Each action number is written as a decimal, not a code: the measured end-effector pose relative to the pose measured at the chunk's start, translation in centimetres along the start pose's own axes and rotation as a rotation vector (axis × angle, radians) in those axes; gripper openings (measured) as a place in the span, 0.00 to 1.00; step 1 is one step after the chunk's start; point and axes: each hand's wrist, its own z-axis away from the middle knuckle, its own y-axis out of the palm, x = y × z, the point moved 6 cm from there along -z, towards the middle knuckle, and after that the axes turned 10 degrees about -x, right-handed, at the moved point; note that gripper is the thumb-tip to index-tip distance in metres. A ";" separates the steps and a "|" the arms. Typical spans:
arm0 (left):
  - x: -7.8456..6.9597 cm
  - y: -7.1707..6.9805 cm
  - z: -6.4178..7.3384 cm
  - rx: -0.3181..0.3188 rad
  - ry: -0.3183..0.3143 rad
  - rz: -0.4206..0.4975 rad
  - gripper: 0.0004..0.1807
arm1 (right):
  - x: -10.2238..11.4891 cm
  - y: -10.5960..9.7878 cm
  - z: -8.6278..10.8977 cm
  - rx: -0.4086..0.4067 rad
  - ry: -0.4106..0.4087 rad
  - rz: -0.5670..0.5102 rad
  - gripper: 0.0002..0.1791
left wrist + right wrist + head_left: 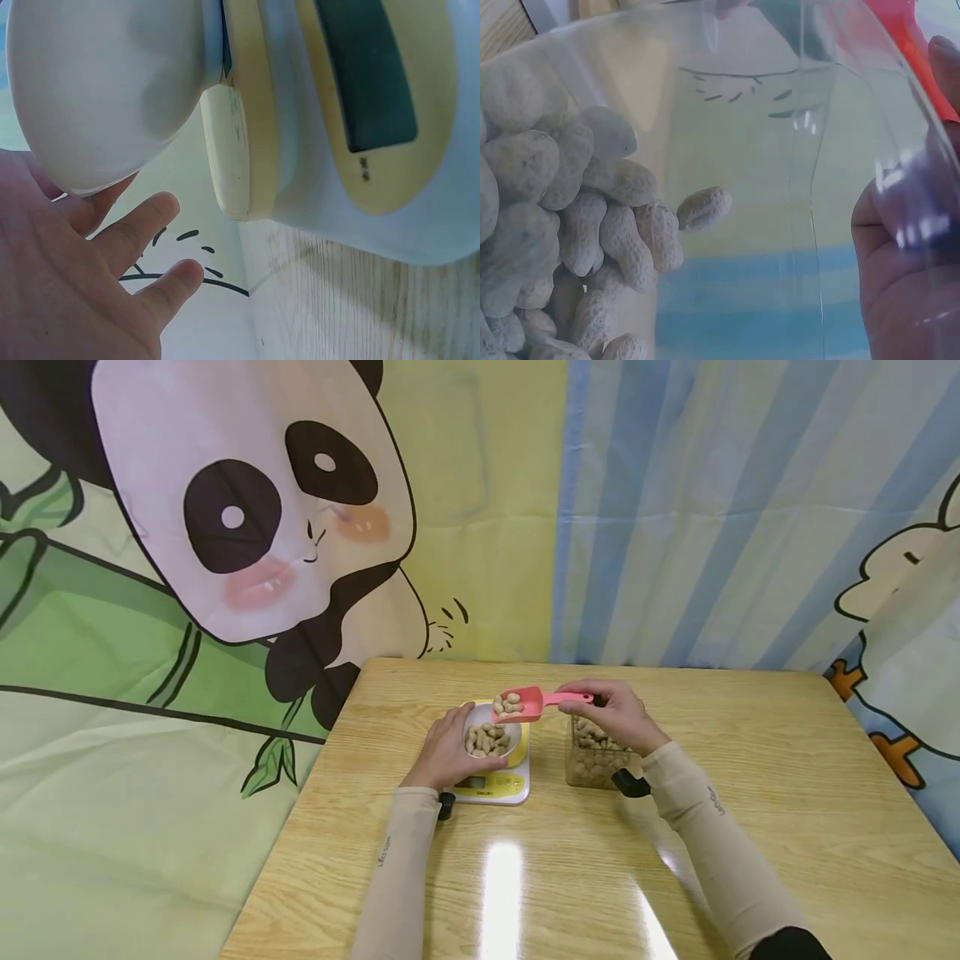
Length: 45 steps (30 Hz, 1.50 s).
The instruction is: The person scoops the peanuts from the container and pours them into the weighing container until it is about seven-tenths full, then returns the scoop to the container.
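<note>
A white bowl (514, 745) with unshelled peanuts (487, 741) in it stands on a yellow and white kitchen scale (491, 787). My left hand (450, 752) holds the bowl by its side, thumb along the near rim; the left wrist view shows two fingers (142, 232) spread away from its wall. Over the bowl's far right rim is a pink scoop (531, 702) carrying several peanuts (507, 704). My right hand (618, 714) pinches its handle. Below that hand, a clear plastic box (588, 775) holds more peanuts (577, 202).
Everything stands on a wooden table (570, 868), whose far edge meets a printed curtain (480, 527). The clear box is to the right of the scale, with a gap between them. Dark wrist-camera mounts (631, 783) project from the sleeves.
</note>
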 end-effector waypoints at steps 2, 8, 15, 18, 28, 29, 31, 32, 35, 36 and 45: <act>-0.1 0.0 0.0 0.000 0.001 0.005 0.68 | 0.0 0.2 -0.1 0.012 0.006 0.018 0.15; -0.1 -0.1 -0.1 0.002 0.000 0.011 0.68 | 0.0 0.8 -0.5 0.027 0.008 0.067 0.17; -0.1 -0.3 -0.2 0.006 -0.002 0.005 0.67 | 0.5 1.6 -0.9 0.087 -0.040 0.128 0.16; -0.1 -0.2 -0.2 0.004 0.001 0.010 0.67 | 0.5 2.0 -1.1 0.108 -0.061 0.142 0.17; -0.1 0.0 0.2 0.012 -0.013 -0.006 0.69 | 1.1 2.6 -1.3 0.152 -0.078 0.198 0.17; -0.1 -0.1 0.2 0.011 -0.012 -0.009 0.69 | 1.2 2.6 -1.3 0.158 -0.085 0.206 0.17; -0.1 -0.1 0.2 0.010 -0.008 -0.015 0.69 | 1.5 2.7 -1.4 0.170 -0.101 0.232 0.18; -0.1 -0.2 0.1 0.009 -0.007 -0.015 0.69 | 1.6 2.7 -1.5 0.176 -0.108 0.248 0.18; -0.1 -0.2 0.1 0.004 -0.006 -0.012 0.69 | 2.2 3.0 -1.7 0.196 -0.136 0.285 0.17; -0.1 -0.2 0.1 0.003 -0.005 -0.011 0.69 | 2.4 3.1 -1.8 0.201 -0.145 0.296 0.16; 0.0 0.1 0.1 -0.002 -0.005 0.014 0.68 | 3.0 3.4 -2.0 0.227 -0.169 0.297 0.13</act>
